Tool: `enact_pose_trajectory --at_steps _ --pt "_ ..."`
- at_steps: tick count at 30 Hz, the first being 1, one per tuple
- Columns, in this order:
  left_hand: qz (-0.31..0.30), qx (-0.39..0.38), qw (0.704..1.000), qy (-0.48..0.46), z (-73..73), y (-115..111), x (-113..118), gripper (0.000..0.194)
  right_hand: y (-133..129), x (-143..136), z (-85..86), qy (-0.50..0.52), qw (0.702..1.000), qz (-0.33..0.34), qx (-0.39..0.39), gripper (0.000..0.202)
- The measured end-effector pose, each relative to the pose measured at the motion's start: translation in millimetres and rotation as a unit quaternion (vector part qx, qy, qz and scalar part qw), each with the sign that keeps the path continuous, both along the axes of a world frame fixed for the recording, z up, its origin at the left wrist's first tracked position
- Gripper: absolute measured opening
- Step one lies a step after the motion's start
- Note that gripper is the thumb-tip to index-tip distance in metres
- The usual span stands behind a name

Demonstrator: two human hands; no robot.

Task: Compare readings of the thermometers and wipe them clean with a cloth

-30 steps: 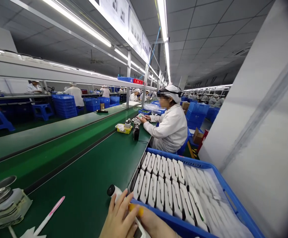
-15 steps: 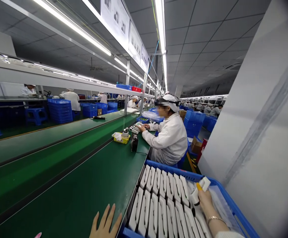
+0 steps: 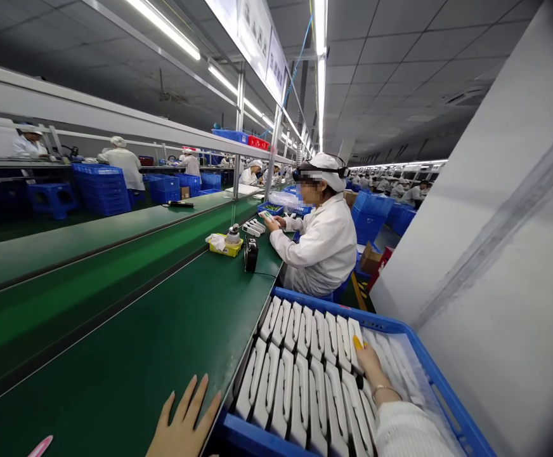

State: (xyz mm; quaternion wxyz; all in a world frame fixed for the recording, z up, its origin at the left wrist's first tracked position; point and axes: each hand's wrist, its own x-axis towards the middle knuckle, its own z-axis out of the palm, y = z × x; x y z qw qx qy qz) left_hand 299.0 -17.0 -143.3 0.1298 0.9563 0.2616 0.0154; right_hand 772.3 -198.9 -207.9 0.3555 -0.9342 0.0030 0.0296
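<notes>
My left hand (image 3: 181, 420) lies flat on the green bench top (image 3: 129, 355), fingers spread and holding nothing. My right hand (image 3: 370, 365), with yellow finger covers, is in a blue crate (image 3: 400, 325). Its fingers are closed on a white plastic handheld device (image 3: 355, 331) at the right end of the back row, and the lower part of that device is partly hidden by the hand. Similar white devices with long slots stand on edge in two packed rows, as in the front row (image 3: 286, 390). Right of my hand, translucent plastic sheeting (image 3: 403, 362) covers part of the crate.
A pink-tipped object (image 3: 41, 446) lies at lower left. Ahead are a yellow tray (image 3: 226, 249) with a cloth and metal-topped bottle, and a black device (image 3: 250, 254) with a cable. A co-worker (image 3: 319, 235) sits beyond the crate, holding a white device. A pale wall (image 3: 486, 254) rises at right.
My right hand has moved left and lowered the white device from above the crate to the end of the back row. My left hand stays flat on the bench; the view has shifted slightly.
</notes>
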Motion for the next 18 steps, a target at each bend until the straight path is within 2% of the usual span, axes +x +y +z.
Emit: enact_pose_trajectory --at_steps 5,10,15,18 --pt "0.0 0.019 0.999 -0.028 -2.4 -3 -4 0.054 0 -4 -0.7 0.037 0.994 -0.017 -0.101 0.028" --pt "0.009 0.034 0.998 -0.054 -0.2 -9 -6 0.055 14 -21 -7.7 -0.012 0.987 -0.002 -0.16 0.033" --pt "0.005 -0.001 1.0 -0.024 2.1 -8 -5 0.056 18 -33 -6.8 -0.064 0.981 0.001 -0.182 0.037" --pt "0.002 0.001 1.0 -0.031 4.7 -8 -6 0.057 37 -48 2.2 -0.124 0.979 0.039 -0.159 0.042"
